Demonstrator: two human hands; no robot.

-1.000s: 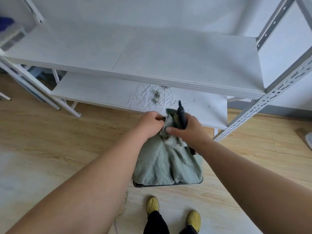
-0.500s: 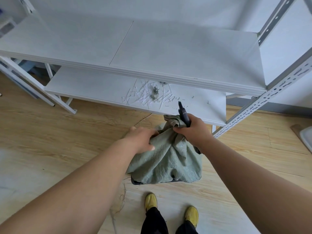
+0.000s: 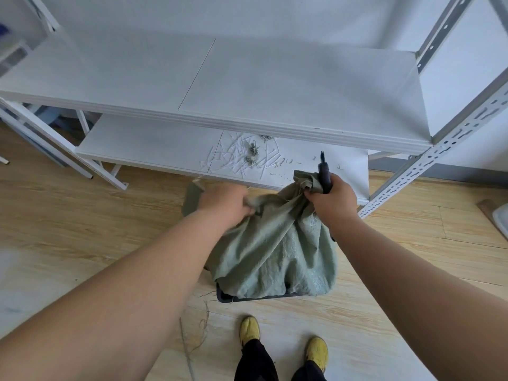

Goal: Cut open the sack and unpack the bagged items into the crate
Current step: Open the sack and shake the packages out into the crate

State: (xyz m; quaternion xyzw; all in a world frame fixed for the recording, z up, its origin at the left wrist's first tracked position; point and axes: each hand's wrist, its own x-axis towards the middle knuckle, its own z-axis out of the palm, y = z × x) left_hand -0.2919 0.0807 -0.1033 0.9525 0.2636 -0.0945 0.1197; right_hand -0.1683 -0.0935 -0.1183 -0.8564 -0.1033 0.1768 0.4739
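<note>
At the sack's gathered mouth, the right hand [image 3: 331, 198] is clenching the bunched cloth together with a dark cutting tool [image 3: 325, 173], its tip pointing up. The left hand [image 3: 225, 206] is gripping a fold of the green sack [image 3: 277, 251] further left. The sack is sitting in a dark crate [image 3: 228, 296] on the wooden floor [image 3: 82, 229], near a white shelf [image 3: 154, 144] carrying scattered white scraps [image 3: 242, 158].
</note>
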